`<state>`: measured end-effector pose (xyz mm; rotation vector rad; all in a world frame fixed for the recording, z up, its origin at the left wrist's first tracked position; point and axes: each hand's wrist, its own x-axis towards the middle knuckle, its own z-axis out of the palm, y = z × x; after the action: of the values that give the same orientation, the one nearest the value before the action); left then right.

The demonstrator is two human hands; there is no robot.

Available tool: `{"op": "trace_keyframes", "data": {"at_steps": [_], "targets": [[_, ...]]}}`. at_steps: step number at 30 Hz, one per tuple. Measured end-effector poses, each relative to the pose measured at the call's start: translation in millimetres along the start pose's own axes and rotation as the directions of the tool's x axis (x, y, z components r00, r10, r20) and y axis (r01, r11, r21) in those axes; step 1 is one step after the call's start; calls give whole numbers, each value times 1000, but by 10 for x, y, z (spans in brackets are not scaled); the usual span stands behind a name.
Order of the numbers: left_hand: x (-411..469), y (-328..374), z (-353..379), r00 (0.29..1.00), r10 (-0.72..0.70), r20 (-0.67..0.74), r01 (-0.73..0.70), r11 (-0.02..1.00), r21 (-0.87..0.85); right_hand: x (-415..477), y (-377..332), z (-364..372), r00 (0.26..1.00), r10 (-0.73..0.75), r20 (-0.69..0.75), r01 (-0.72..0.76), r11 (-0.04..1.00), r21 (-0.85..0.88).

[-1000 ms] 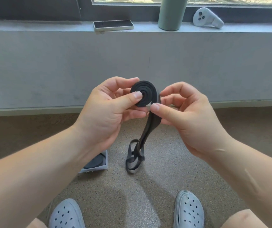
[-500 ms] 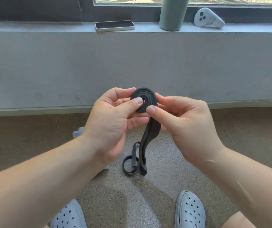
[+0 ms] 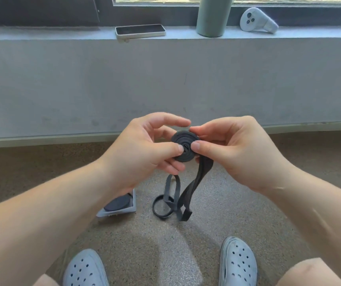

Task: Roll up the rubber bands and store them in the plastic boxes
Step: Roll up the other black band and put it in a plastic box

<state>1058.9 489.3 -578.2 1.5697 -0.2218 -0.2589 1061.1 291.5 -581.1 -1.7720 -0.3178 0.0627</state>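
Note:
A black rubber band (image 3: pixel 185 144) is wound into a flat spiral coil held in front of me. My left hand (image 3: pixel 144 151) pinches the coil with thumb on its face and fingers behind. My right hand (image 3: pixel 233 149) pinches it from the right, thumb near the centre. The band's loose tail (image 3: pixel 194 186) hangs down from the coil to the floor, ending in a fold. More loose bands (image 3: pixel 166 201) lie looped on the floor below. A clear plastic box (image 3: pixel 130 209) with a coiled black band (image 3: pixel 117 204) inside sits on the floor, partly hidden by my left forearm.
A grey low wall runs across ahead, its ledge carrying a phone (image 3: pixel 140 30), a green bottle (image 3: pixel 211 17) and a white controller (image 3: pixel 257 20). My two pale clogs (image 3: pixel 85 269) (image 3: pixel 237 263) rest on the speckled floor near the bottom edge.
The hands and coil have dropped lower in view. The coil has grown as more band was wound on. My right thumb moved onto the coil's face, and the hanging tail has shortened.

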Motion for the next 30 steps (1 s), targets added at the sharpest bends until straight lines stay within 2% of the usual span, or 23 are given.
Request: {"op": "trace_keyframes", "data": {"at_steps": [3,7,11,17,22,26,30], "targets": [[-11,4,47,996,44,-73,-45,999,-17,-5,-15,14,1000,-20,-1,20,1000,18],[-28,-52,103,987,0,-159,-24,988,-149,-7,10,49,995,-6,-104,8,1000,24],[-11,-43,97,984,-32,-177,-15,966,-258,-6,22,98,986,-13,-164,19,999,35],[-27,-36,148,984,-46,-170,-25,920,-392,6,-11,65,984,-24,-177,31,999,33],[-20,-93,254,978,-71,-198,-37,869,-494,-38,78,221,965,-12,-263,56,986,160],[-13,-89,229,989,-42,-144,-22,910,-414,-16,55,159,967,-10,-255,57,982,178],[27,-38,68,996,20,-84,-23,999,-43,2,28,74,984,33,-173,-12,992,123]]}}
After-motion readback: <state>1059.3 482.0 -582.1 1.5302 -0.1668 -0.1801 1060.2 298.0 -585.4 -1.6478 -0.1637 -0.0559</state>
